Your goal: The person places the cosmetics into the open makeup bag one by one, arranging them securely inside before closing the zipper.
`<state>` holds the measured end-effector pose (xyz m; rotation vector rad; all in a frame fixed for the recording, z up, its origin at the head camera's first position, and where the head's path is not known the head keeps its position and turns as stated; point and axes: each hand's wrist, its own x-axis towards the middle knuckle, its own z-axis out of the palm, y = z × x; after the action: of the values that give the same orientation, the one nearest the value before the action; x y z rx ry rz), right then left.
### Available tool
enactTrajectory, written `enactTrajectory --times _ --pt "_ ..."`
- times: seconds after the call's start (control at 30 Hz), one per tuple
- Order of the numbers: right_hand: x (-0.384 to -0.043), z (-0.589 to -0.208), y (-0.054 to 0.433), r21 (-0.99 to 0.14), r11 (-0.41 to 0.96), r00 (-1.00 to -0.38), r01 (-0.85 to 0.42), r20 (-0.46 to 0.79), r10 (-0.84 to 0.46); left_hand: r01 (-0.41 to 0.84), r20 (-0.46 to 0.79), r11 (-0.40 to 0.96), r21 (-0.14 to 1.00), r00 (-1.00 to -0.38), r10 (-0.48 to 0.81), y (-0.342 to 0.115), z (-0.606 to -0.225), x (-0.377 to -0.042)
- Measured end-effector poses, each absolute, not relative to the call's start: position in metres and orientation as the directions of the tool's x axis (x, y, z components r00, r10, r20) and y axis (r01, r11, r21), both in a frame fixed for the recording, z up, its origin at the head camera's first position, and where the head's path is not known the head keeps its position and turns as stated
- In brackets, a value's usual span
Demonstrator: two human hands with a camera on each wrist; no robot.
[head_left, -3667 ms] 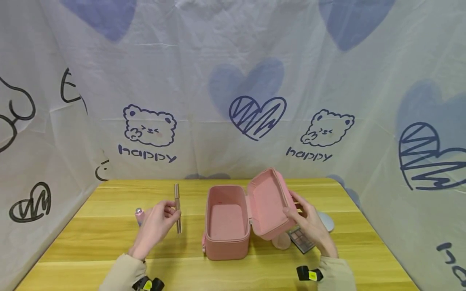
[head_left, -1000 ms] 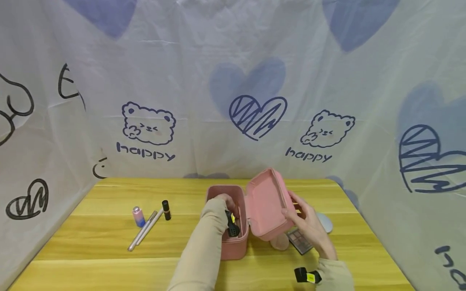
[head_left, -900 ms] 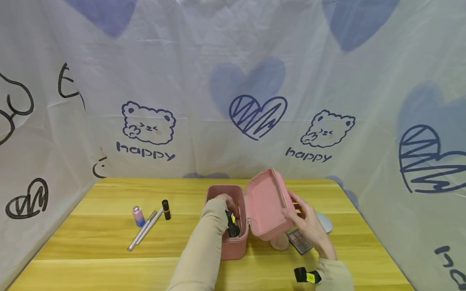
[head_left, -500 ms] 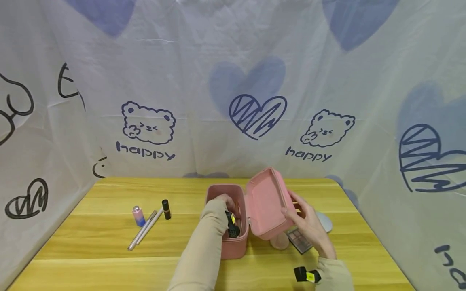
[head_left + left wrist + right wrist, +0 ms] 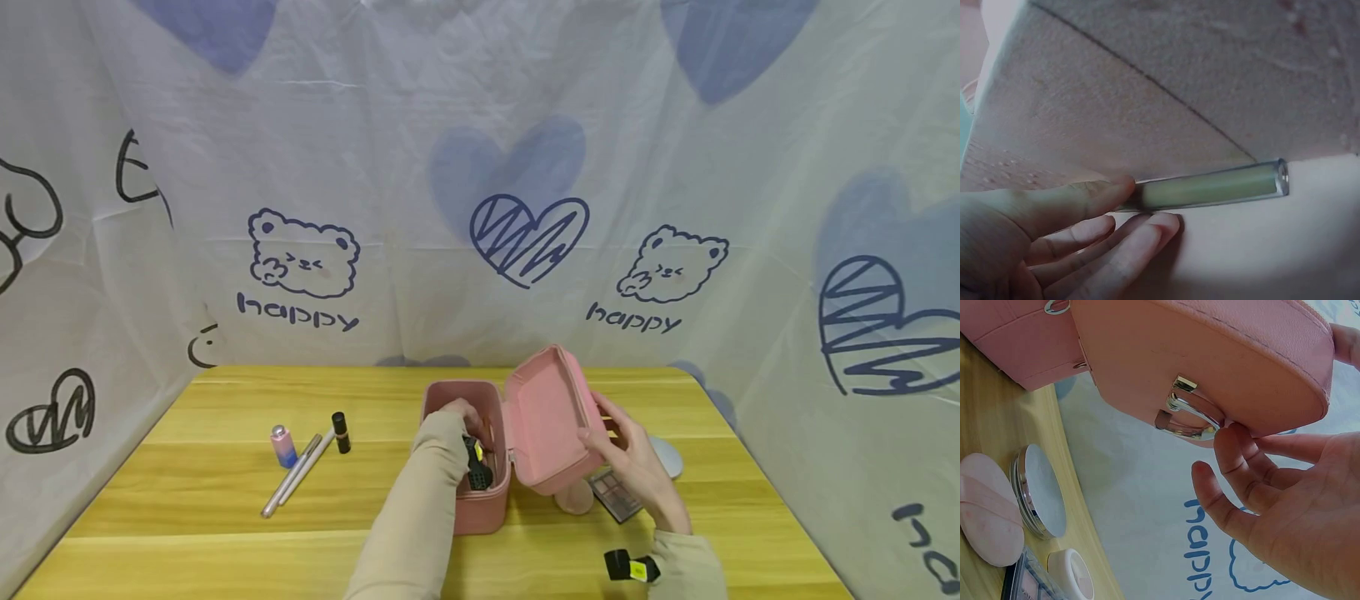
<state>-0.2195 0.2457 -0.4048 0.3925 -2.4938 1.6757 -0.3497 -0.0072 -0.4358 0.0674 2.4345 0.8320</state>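
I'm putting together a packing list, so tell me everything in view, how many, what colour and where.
case: 1, pink, mid-table
lid: 1, pink, hinged open at the case's right
handle: 1, metallic and pink, lid's outside
tube: 1, clear with greenish inside, in the case
bottle: 1, pink and blue, table's left
slim sticks: 2, silvery, beside the bottle
short cylinder: 1, mostly black, by the sticks
puff: 1, pale pink, right of case
palette: 1, dark-framed, beside puff
compact: 1, silvery, near puff
round container: 1, white, beside palette
table: 1, yellowish wood-grain, underneath
backdrop: 1, whitish with blue prints, behind
left hand: 1, beige-sleeved, in case, pinching tube
right hand: 1, beige-sleeved, holding lid
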Motion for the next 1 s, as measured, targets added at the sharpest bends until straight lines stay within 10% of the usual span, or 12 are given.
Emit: enactTrajectory --times 0.4,0.7,1.0 --pt "-0.219 -0.405 0.244 -0.896 0.350 -0.960 -0.274 0.232 -0.158 -0.187 -0.523 0.703 0.686 -0.799 0.298 -0.027 -0.494 -0.420" --pt "-0.218 -0.404 0.247 -0.891 0.367 -0.962 -0.267 0.227 -0.149 -0.218 -0.455 0.568 0.794 -0.833 0.316 -0.028 -0.384 -0.330" --pt "-0.218 -0.403 0.244 -0.887 0.373 -0.961 -0.273 0.231 -0.154 -0.086 -0.198 0.287 0.954 -0.898 0.392 -0.069 -0.371 -0.320"
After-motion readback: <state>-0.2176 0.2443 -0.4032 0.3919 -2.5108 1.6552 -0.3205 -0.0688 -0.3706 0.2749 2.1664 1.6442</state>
